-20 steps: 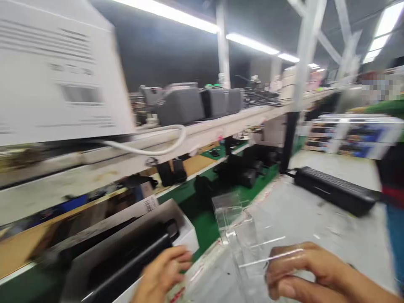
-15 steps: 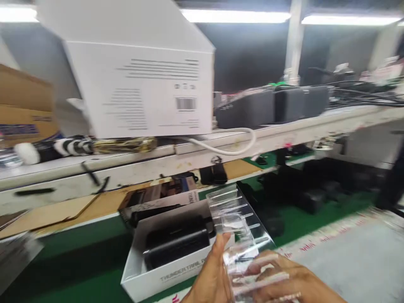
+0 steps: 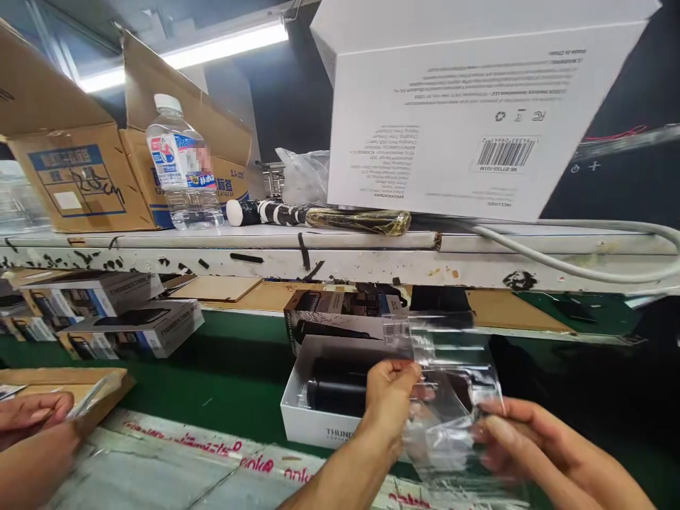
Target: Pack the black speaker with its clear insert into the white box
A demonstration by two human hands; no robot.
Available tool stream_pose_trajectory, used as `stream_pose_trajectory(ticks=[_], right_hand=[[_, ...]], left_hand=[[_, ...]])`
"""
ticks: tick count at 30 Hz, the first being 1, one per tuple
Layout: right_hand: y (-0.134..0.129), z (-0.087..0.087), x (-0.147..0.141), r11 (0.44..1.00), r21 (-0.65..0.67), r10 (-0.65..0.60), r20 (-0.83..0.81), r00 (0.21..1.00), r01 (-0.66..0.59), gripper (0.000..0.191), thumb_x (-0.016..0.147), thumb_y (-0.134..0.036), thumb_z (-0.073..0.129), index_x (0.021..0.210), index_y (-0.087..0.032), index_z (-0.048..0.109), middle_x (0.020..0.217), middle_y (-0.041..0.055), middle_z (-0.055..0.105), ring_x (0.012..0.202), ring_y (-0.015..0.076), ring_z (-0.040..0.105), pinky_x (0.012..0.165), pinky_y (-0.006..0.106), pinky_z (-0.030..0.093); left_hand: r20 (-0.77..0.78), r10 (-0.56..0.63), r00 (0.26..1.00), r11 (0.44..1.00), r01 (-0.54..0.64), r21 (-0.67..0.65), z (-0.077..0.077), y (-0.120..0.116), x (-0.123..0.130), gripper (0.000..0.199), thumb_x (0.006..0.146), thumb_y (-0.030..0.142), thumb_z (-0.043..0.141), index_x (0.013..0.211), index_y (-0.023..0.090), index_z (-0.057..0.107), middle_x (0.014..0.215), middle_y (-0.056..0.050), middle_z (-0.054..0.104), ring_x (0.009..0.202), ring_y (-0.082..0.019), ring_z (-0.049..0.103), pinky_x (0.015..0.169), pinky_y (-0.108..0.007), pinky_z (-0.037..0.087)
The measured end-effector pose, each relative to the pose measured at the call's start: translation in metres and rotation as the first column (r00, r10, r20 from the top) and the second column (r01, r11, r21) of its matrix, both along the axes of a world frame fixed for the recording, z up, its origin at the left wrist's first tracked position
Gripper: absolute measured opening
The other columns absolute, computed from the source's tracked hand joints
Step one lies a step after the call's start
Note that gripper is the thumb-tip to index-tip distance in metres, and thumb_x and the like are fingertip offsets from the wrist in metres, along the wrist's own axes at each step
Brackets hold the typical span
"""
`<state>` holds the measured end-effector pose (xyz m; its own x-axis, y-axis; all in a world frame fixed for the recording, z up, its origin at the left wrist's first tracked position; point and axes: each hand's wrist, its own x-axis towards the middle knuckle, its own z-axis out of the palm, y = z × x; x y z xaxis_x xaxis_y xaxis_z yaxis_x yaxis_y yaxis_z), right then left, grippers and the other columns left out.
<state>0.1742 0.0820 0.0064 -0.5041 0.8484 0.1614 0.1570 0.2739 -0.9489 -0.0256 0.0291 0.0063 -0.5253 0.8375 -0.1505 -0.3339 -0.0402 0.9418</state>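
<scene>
A clear, thin plastic tray (image 3: 443, 425) with moulded ridges is held up in front of me, partly blurred. My left hand (image 3: 390, 389) pinches its left edge between thumb and fingers. On its right side my right hand (image 3: 536, 432) grips the edge, thumb toward me. Behind my left forearm stands an open white box (image 3: 297, 418) with grey lettering on its front. Inside that box lies a black cylindrical speaker (image 3: 334, 386), its right part hidden by my hand and the plastic.
At left, another person's hands (image 3: 37, 418) are over a cardboard box (image 3: 106, 397). Printed boxes (image 3: 175, 329) are stacked on the green surface (image 3: 234, 382). The shelf above bears a water bottle (image 3: 183, 170), a taped tool (image 3: 319, 216) and a large white carton (image 3: 440, 142).
My view has swung left, bringing the bottle, stacked boxes and another person's hands into sight. Both my hands still hold the plastic; my right hand has shifted out to its right edge.
</scene>
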Motion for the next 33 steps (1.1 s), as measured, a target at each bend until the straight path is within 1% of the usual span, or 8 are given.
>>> stream_pose_trajectory(ticks=[2, 5, 8, 10, 15, 19, 27, 33], right_hand=[[0.008, 0.016, -0.015, 0.996, -0.062, -0.069, -0.035, 0.997, 0.067, 0.060, 0.078, -0.074, 0.066, 0.101, -0.018, 0.067, 0.081, 0.0079, 0.069, 0.064, 0.0179, 0.060, 0.059, 0.027, 0.055], [0.041, 0.025, -0.020, 0.971, -0.222, -0.119, -0.149, 0.982, 0.084, 0.055, 0.067, -0.067, 0.080, 0.089, -0.018, 0.066, 0.077, 0.0049, 0.066, 0.066, 0.0151, 0.056, 0.056, 0.022, 0.051], [0.069, 0.017, -0.021, 0.881, -0.472, -0.171, -0.289, 0.942, 0.015, 0.048, 0.056, -0.047, 0.090, 0.084, -0.017, 0.066, 0.074, 0.0025, 0.065, 0.063, 0.0109, 0.053, 0.052, 0.017, 0.048], [0.078, 0.006, -0.025, 0.824, -0.566, -0.235, -0.382, 0.894, -0.025, 0.049, 0.050, -0.036, 0.093, 0.086, -0.017, 0.066, 0.074, 0.0000, 0.065, 0.054, 0.0060, 0.044, 0.045, 0.015, 0.042], [0.086, -0.025, -0.035, 0.766, -0.642, -0.287, -0.395, 0.873, -0.039, 0.054, 0.049, -0.025, 0.092, 0.097, -0.017, 0.069, 0.094, 0.0068, 0.072, 0.058, 0.0081, 0.050, 0.044, 0.017, 0.045], [0.092, -0.039, -0.027, 0.820, -0.572, -0.278, -0.359, 0.891, 0.025, 0.049, 0.050, -0.031, 0.091, 0.091, -0.014, 0.072, 0.086, 0.0074, 0.070, 0.058, 0.0087, 0.048, 0.054, 0.020, 0.052], [0.088, -0.023, -0.034, 0.939, -0.343, -0.068, -0.121, 0.990, 0.023, 0.050, 0.066, -0.060, 0.079, 0.084, -0.015, 0.068, 0.066, 0.0064, 0.063, 0.060, 0.0137, 0.048, 0.053, 0.025, 0.041], [0.075, -0.004, -0.079, 0.892, -0.438, 0.077, -0.095, 0.992, -0.111, 0.030, 0.073, -0.037, 0.075, 0.085, -0.014, 0.062, 0.088, 0.0120, 0.072, 0.053, 0.0071, 0.040, 0.052, 0.023, 0.034]], left_hand=[[-0.314, 0.035, 0.949, 0.998, -0.049, -0.034, 0.005, 0.000, -0.015, 0.038, 0.091, 0.049, 0.055, 0.104, 0.015, 0.067, 0.105, -0.013, 0.071, 0.097, -0.027, 0.070, 0.077, -0.034, 0.055], [-0.856, -0.098, 0.508, 0.981, -0.093, -0.168, 0.001, 0.000, -0.046, 0.038, 0.089, 0.042, 0.062, 0.117, 0.018, 0.069, 0.122, -0.014, 0.069, 0.120, -0.032, 0.061, 0.107, -0.044, 0.045], [-0.891, -0.451, 0.060, 0.891, -0.025, -0.453, -0.018, 0.008, -0.070, 0.097, 0.061, 0.043, 0.090, 0.146, 0.019, 0.050, 0.150, -0.018, 0.049, 0.138, -0.040, 0.044, 0.120, -0.056, 0.029], [-0.801, -0.595, -0.061, 0.804, -0.056, -0.592, -0.031, 0.015, -0.076, 0.125, 0.050, 0.041, 0.096, 0.156, 0.016, 0.034, 0.156, -0.024, 0.039, 0.143, -0.044, 0.036, 0.121, -0.065, 0.020], [-0.774, -0.630, -0.063, 0.776, -0.089, -0.625, -0.037, 0.022, -0.078, 0.124, 0.050, 0.044, 0.094, 0.154, 0.010, 0.036, 0.149, -0.029, 0.044, 0.137, -0.047, 0.042, 0.118, -0.065, 0.027], [-0.828, -0.560, -0.005, 0.827, -0.057, -0.559, -0.022, 0.013, -0.091, 0.118, 0.049, 0.039, 0.094, 0.151, 0.017, 0.040, 0.152, -0.021, 0.044, 0.140, -0.044, 0.040, 0.119, -0.058, 0.031], [-0.814, -0.353, 0.462, 0.933, 0.114, -0.341, 0.023, -0.031, -0.145, 0.107, 0.057, 0.045, 0.090, 0.151, 0.026, 0.042, 0.148, -0.007, 0.055, 0.136, -0.032, 0.050, 0.117, -0.037, 0.038], [-0.829, -0.436, 0.351, 0.899, 0.130, -0.418, 0.033, -0.030, -0.137, 0.118, 0.054, 0.040, 0.091, 0.157, 0.028, 0.033, 0.156, -0.006, 0.046, 0.143, -0.033, 0.043, 0.120, -0.037, 0.034]])
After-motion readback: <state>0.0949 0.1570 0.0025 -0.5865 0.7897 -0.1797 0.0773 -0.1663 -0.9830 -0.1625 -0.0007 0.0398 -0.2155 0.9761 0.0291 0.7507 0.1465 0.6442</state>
